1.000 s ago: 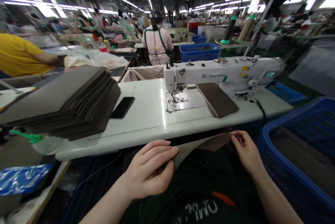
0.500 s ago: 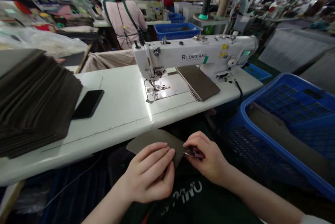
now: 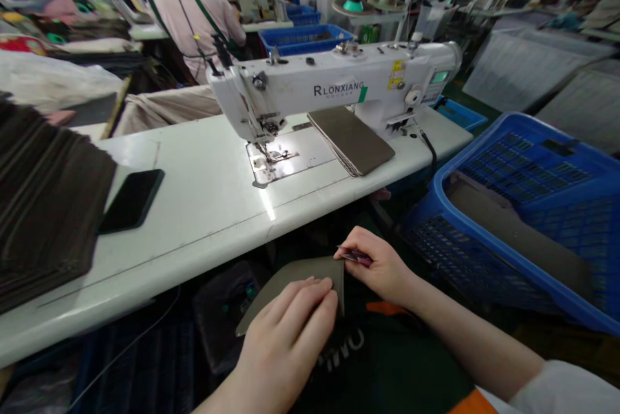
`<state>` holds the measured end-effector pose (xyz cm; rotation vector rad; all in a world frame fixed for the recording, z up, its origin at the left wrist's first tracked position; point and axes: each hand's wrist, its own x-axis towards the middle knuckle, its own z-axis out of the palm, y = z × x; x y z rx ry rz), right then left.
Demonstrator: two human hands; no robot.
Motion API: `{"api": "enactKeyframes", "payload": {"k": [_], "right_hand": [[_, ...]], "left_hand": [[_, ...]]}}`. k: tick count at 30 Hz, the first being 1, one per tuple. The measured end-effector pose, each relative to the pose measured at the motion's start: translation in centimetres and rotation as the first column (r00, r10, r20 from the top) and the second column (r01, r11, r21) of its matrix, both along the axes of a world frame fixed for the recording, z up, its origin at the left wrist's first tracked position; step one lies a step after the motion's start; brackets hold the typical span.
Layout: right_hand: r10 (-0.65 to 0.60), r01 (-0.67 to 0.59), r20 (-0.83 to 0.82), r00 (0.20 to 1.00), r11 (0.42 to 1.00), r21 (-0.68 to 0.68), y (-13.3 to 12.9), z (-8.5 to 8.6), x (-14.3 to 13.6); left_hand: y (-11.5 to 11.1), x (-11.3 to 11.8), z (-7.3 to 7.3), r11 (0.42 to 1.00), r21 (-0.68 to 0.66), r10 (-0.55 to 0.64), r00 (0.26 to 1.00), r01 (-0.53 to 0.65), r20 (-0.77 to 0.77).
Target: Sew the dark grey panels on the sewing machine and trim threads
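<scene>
In the head view, a grey-brown panel [image 3: 290, 273], thin, smooth and curved along its upper edge, lay beneath the left hand [image 3: 290, 330], whose fingers were pressed together over it; the thumb was hidden. The right hand [image 3: 378, 265] had thumb and forefinger pinched at the panel's upper right corner, with pink-handled snips [image 3: 357, 257] held among its fingers. Right of those fingers stood a blue plastic basket [image 3: 438, 207] with latticed walls, containing similar brown cloth [image 3: 513, 227]. Beyond the fingers, the glossy pale table [image 3: 203, 188] bore a neat, round-cornered stack [image 3: 356, 139] under the white metal sewing machine [image 3: 290, 88]. Far left of them rose a taller, many-layered pile [image 3: 48, 194] beside a flat black phone [image 3: 132, 201].
</scene>
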<state>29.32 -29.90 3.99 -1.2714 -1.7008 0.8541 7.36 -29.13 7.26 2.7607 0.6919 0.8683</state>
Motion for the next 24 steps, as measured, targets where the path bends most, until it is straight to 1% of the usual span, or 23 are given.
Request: {"api": "enactKeyframes", "payload": {"k": [1,2,3,4,5,6,7,8,9,10,12,14,16,18,24], "right_hand": [[-0.023,0.023,0.031,0.999,0.999,-0.025,-0.1,0.2,0.0],[-0.057,0.06,0.052,0.997,0.997,-0.051,-0.2,0.5,0.0],[-0.096,0.1,0.054,0.994,0.992,-0.083,-0.3,0.8,-0.1],[-0.126,0.129,0.035,0.991,0.984,-0.124,-0.5,1.2,-0.1],[-0.14,0.138,-0.001,0.99,0.975,-0.176,-0.7,1.6,-0.2],[-0.133,0.119,-0.044,0.99,0.964,-0.236,-0.9,1.9,-0.3],[-0.112,0.083,-0.083,0.99,0.953,-0.292,-1.1,2.2,-0.4],[-0.084,0.042,-0.111,0.99,0.94,-0.339,-1.2,2.4,-0.5],[-0.063,0.011,-0.126,0.99,0.928,-0.371,-1.3,2.4,-0.6],[-0.051,-0.003,-0.128,0.99,0.921,-0.39,-1.3,2.3,-0.8],[-0.066,0.016,-0.116,0.991,0.92,-0.39,-1.2,2.0,-1.0],[-0.108,0.062,-0.103,0.989,0.926,-0.372,-1.1,1.6,-1.2],[-0.135,0.09,-0.1,0.986,0.927,-0.364,-1.1,1.2,-1.2],[-0.149,0.098,-0.111,0.983,0.923,-0.371,-1.1,1.1,-1.1],[-0.177,0.105,-0.148,0.973,0.911,-0.398,-1.1,0.8,-0.9]], "left_hand": [[0.4,0.2,-0.3,0.985,-0.152,0.088,0.996,-0.084,0.019],[0.8,0.3,-0.5,0.933,-0.319,0.181,0.983,-0.167,0.015],[1.3,0.5,-0.7,0.845,-0.48,0.26,0.965,-0.233,-0.011],[1.8,0.7,-0.7,0.74,-0.616,0.311,0.949,-0.271,-0.044],[2.2,0.9,-0.8,0.632,-0.723,0.335,0.94,-0.279,-0.071],[2.6,1.0,-0.8,0.534,-0.804,0.338,0.938,-0.26,-0.079],[2.8,1.2,-0.8,0.452,-0.864,0.334,0.94,-0.222,-0.067],[3.0,1.3,-0.8,0.384,-0.907,0.327,0.944,-0.175,-0.044],[3.0,1.4,-0.9,0.329,-0.936,0.323,0.946,-0.127,-0.015],[3.0,1.5,-1.0,0.281,-0.956,0.325,0.946,-0.086,0.011],[2.8,1.6,-1.2,0.219,-0.975,0.342,0.939,-0.046,0.032],[2.5,1.7,-1.5,0.2,-0.979,0.361,0.932,-0.046,0.03],[2.4,1.7,-1.6,0.223,-0.973,0.364,0.931,-0.057,0.029],[2.2,1.9,-1.6,0.277,-0.958,0.358,0.933,-0.073,0.033],[1.6,2.5,-1.7,0.48,-0.862,0.321,0.947,-0.159,0.003]]}}
